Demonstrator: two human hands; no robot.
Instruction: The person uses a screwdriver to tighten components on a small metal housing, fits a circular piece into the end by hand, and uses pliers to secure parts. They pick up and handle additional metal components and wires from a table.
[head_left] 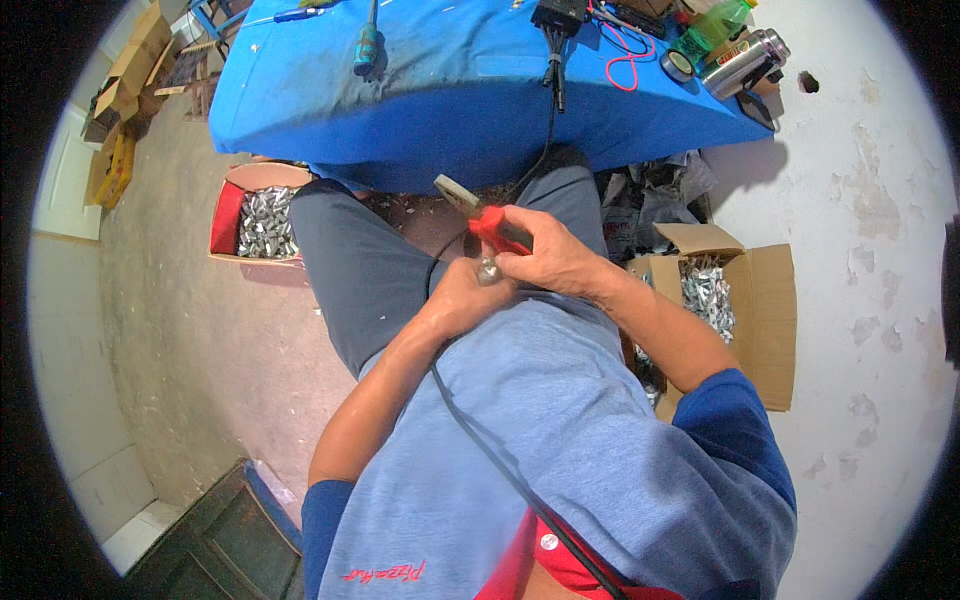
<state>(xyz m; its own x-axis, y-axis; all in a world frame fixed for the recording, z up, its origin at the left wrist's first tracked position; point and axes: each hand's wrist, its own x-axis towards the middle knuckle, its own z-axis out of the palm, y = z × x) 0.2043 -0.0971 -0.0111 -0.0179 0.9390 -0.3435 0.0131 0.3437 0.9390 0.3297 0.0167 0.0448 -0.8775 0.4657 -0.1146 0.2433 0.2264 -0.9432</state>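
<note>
From the head camera we look straight down at our own lap, where we sit before a table draped in blue cloth [470,90]. Our right hand [545,255] is curled closed around a red-handled tool [495,230], whose long axis slants from the hand up and leftward toward the table, ending in a pale flat tip. Our left hand [465,295] sits just below and left of it, fingers pinched around a small metal piece [488,270] held up against the tool. The two hands touch, so both are equally near the piece. A black cable [480,440] runs down across our grey shirt. Open cardboard boxes of shiny metal parts stand on the floor, one at our left [262,222] and one at our right [735,300].
</note>
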